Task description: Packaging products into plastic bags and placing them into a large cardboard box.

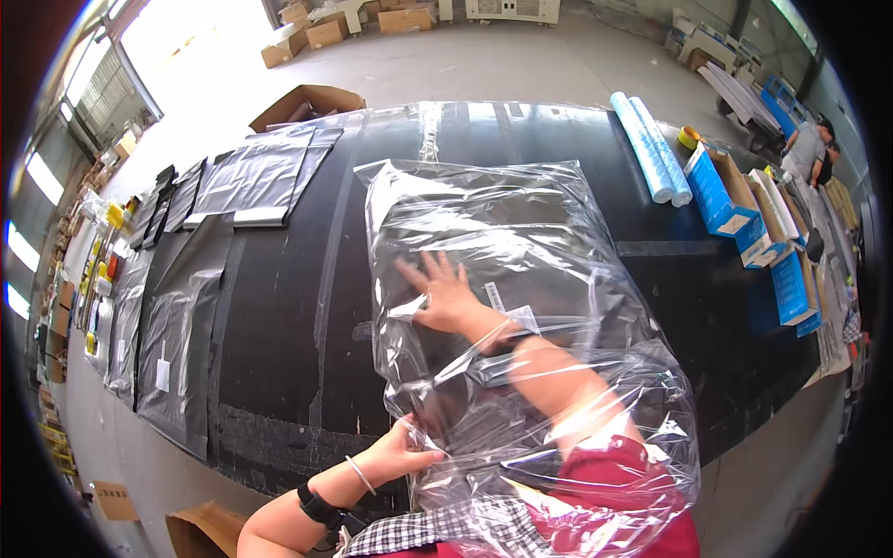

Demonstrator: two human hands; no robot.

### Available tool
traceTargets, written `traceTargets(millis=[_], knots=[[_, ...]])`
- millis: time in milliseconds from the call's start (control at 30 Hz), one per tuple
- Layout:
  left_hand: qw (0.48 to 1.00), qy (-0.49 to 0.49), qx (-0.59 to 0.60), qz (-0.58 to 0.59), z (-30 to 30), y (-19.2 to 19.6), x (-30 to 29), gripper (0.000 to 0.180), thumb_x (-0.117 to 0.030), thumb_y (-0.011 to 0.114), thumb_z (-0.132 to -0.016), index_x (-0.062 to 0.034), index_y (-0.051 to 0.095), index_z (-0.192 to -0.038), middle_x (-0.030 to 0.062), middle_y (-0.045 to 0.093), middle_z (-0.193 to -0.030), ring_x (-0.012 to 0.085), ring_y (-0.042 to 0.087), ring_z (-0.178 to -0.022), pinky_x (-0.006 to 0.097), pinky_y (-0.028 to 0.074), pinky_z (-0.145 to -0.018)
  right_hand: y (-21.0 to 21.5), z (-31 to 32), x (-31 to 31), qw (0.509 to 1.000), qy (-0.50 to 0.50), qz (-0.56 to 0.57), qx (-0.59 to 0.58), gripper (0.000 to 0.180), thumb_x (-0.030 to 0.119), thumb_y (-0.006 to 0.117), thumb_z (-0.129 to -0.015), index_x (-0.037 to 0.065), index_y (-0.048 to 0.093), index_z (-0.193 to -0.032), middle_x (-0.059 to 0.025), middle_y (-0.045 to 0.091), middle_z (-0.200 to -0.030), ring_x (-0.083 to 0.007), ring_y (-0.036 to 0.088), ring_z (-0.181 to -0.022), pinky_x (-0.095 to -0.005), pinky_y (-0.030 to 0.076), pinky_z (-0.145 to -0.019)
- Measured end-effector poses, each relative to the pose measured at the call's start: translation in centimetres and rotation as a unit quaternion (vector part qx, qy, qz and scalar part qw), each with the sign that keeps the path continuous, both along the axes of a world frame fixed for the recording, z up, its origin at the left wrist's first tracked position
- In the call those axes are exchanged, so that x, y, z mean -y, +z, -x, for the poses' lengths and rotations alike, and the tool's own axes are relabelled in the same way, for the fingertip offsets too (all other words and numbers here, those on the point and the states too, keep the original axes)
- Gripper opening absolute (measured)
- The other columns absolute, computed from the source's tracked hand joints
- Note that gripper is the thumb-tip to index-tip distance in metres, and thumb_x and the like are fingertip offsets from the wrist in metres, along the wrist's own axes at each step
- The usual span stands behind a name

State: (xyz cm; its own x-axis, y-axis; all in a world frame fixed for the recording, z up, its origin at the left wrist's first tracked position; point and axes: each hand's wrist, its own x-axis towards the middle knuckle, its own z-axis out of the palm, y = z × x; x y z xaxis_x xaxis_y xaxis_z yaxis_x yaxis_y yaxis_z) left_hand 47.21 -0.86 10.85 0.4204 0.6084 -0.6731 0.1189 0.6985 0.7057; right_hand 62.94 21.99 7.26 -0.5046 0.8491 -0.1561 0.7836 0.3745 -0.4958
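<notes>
Your right hand (446, 296) lies deep inside the large crinkled clear plastic bag (507, 279) at mid-frame on the black worktop (279, 307), fingers spread flat; your left hand (398, 453) pinches the bag's mouth at lower centre; next, I judge, smoothing needs that grip firm.

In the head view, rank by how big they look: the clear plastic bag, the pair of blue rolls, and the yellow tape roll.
1. Clear plastic bag
2. Pair of blue rolls
3. Yellow tape roll
The rolls and tape lie farther away, so their true sizes remain unsure.
</notes>
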Motion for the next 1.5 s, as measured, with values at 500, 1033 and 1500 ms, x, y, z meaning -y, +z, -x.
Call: traceTargets(millis=[500,1033,1500], knots=[[0.988,-0.095,0.083,0.093,4.0,-3.9,2.4,0.052,-0.01,0.071,-0.088,0.0057,0.04,-0.127,0.0051,0.062,-0.094,0.0094,0.059,-0.081,0.024,0.05,-0.068,-6.9,-21.0,-3.3,0.92,-0.309,-0.188,0.154,0.07,0.051,0.057,-0.088,0.017,0.038,-0.146,-0.0175,0.022,-0.156,-0.041,0.019,-0.143,-0.0599,0.017,-0.112],[0.963,-0.218,0.053,0.147,3.8,-2.8,0.8,0.035,-0.018,0.066,-0.093,0.0023,0.056,-0.12,0.0041,0.066,-0.11,0.0095,0.059,-0.099,0.026,0.048,-0.088,-8.7,-25.1,-14.4,0.868,-0.433,-0.132,0.205,0.081,0.061,0.038,-0.093,0.005,0.026,-0.15,-0.0237,0.027,-0.153,-0.0396,0.029,-0.14,-0.0496,0.02,-0.115],[0.962,-0.035,0.222,0.158,4.2,-8.0,6.4,0.046,-0.003,0.065,-0.089,-0.0021,0.045,-0.131,0.0128,0.062,-0.117,0.0201,0.064,-0.101,0.034,0.054,-0.086,-5.5,-11.3,30.7,0.973,-0.017,-0.202,0.11,0.062,0.043,0.05,-0.086,0.025,0.041,-0.145,-0.0124,0.036,-0.152,-0.0331,0.032,-0.14,-0.0511,0.021,-0.114]])
